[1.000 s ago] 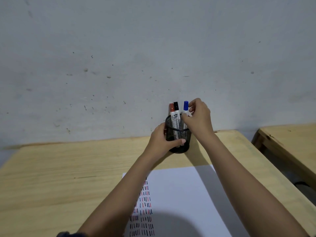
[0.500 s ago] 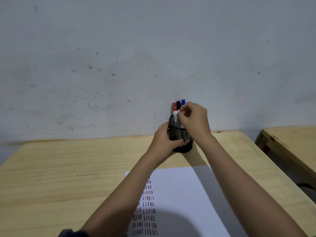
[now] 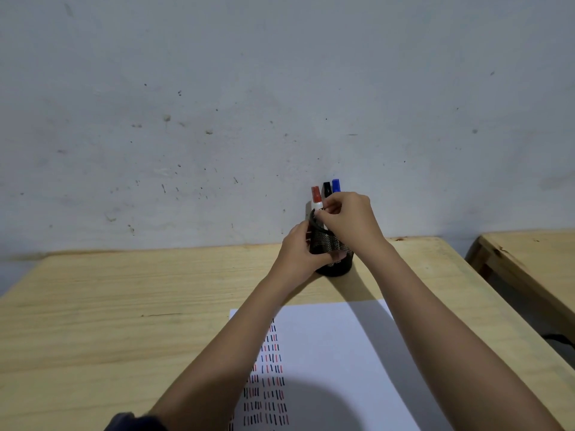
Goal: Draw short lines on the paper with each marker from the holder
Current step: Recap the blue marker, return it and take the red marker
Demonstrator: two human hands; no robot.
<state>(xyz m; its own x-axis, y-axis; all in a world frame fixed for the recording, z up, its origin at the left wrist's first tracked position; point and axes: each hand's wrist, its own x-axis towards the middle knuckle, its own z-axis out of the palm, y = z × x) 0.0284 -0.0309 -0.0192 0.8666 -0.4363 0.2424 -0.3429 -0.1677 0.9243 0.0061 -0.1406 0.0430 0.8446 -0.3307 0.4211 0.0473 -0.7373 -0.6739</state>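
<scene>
The mesh holder [image 3: 333, 247] stands at the table's [image 3: 124, 306] far edge by the wall, with red [image 3: 316, 197], black [image 3: 327, 188] and blue [image 3: 336, 185] markers upright inside. The left hand [image 3: 300, 253] wraps it; the right hand [image 3: 350, 219] pinches the red marker's barrel (best drawn straight up). The lined paper [image 3: 336, 353] lies nearer.

speckled grey wall [image 3: 217, 104]; wooden tables [image 3: 124, 306]

Wood table [image 3: 124, 306], 2nd table [image 3: 535, 253] rt.
</scene>
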